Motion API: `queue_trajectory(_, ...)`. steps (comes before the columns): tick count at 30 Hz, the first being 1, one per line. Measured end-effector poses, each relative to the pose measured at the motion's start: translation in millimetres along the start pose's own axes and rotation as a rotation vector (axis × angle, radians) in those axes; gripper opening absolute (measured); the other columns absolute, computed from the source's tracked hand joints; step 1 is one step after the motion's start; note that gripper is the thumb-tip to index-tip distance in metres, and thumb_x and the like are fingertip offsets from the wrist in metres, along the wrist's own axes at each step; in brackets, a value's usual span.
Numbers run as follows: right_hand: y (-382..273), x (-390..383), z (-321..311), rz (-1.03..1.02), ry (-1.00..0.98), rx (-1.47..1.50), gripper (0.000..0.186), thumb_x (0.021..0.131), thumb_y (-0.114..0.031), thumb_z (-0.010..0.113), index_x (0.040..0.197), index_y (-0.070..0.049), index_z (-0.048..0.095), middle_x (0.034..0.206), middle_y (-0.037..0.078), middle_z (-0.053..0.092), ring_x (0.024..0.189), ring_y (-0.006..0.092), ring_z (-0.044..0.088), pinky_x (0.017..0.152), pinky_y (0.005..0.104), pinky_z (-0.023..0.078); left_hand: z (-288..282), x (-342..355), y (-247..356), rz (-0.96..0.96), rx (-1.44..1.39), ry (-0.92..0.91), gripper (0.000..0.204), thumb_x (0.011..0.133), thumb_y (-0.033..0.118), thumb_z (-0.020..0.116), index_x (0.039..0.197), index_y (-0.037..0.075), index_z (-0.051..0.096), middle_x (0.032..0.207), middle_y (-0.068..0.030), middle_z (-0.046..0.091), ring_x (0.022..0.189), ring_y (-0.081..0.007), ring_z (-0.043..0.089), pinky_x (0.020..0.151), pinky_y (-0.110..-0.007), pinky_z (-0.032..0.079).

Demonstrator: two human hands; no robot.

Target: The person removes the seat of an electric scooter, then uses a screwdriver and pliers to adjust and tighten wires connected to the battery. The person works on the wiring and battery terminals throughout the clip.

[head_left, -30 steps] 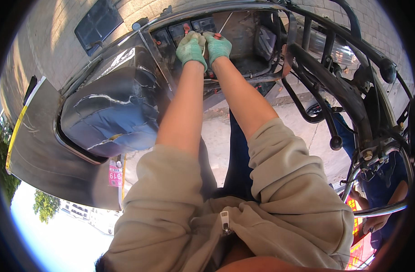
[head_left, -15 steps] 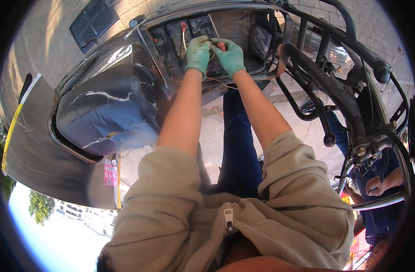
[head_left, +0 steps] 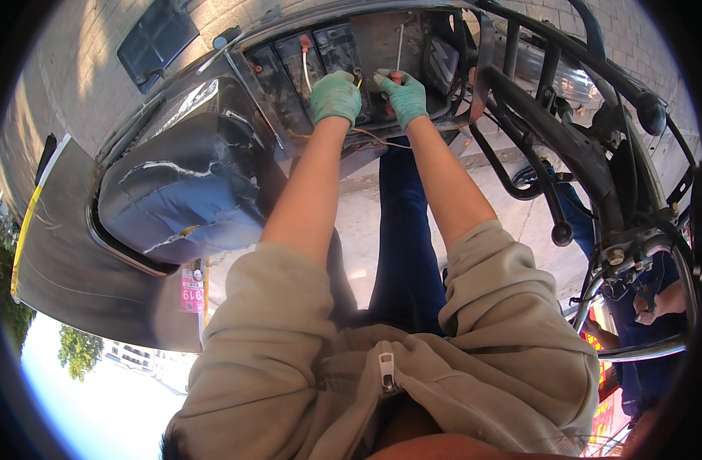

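Note:
Both my hands wear green gloves inside the open battery compartment of a vehicle. My right hand is closed round the red handle of a screwdriver, whose metal shaft points away from me. My left hand is closed, with a short bit of yellow wire showing at its fingertips; the rest of its grip is hidden. Dark batteries stand side by side beyond and left of that hand. One carries a red-capped terminal with a white cable running down from it.
A cracked black seat stands tilted up at the left. Black frame tubes and a chrome bar fill the right side. A thin brown wire hangs over the compartment's near edge. Another person's hand shows at the lower right.
My hands have come apart: the right one has moved to the right with the screwdriver, now more upright in view. The left has turned, showing more of its back.

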State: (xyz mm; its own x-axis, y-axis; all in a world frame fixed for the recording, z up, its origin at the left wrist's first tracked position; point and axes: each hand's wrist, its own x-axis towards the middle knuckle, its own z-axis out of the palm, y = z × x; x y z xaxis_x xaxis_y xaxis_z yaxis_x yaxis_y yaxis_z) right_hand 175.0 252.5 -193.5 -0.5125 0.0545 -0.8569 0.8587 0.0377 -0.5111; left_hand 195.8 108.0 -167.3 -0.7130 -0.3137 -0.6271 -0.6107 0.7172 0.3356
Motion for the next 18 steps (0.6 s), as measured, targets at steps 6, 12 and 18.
queue_trajectory(6, -2.5, -5.5, 14.3, 0.080, -0.101, 0.088, 0.016, 0.082, -0.010, 0.077, 0.097, -0.006, 0.073, 0.074, 0.000, 0.067, 0.053, 0.0064, 0.051, 0.042, 0.0250, 0.034, -4.1, 5.7, 9.8, -0.189, 0.135, -0.273, 0.032, 0.086, 0.033, 0.058, 0.106, 0.013, 0.073, 0.107, -0.0161, 0.070, 0.103, -0.0353, 0.066, 0.090, -0.042, 0.052)
queue_trajectory(12, -1.6, -5.9, 10.4, 0.147, -0.101, 0.144, 0.016, 0.081, -0.007, 0.078, 0.096, -0.003, 0.072, 0.078, 0.002, 0.069, 0.057, 0.0088, 0.056, 0.048, 0.0247, 0.040, 8.5, 6.2, -3.5, -0.089, 0.037, -0.422, 0.033, 0.089, 0.039, 0.060, 0.108, 0.014, 0.070, 0.104, -0.0105, 0.071, 0.096, -0.0321, 0.066, 0.085, -0.039, 0.050)
queue_trajectory(18, -2.8, -13.5, -7.4, 0.083, -0.085, 0.225, 0.023, 0.082, -0.004, 0.076, 0.104, 0.001, 0.071, 0.085, 0.005, 0.070, 0.072, 0.0128, 0.061, 0.068, 0.0249, 0.049, 17.4, 1.1, -6.8, 0.016, -0.026, -0.477, 0.030, 0.091, 0.036, 0.061, 0.110, 0.013, 0.070, 0.095, -0.0078, 0.071, 0.086, -0.0247, 0.066, 0.081, -0.036, 0.050)
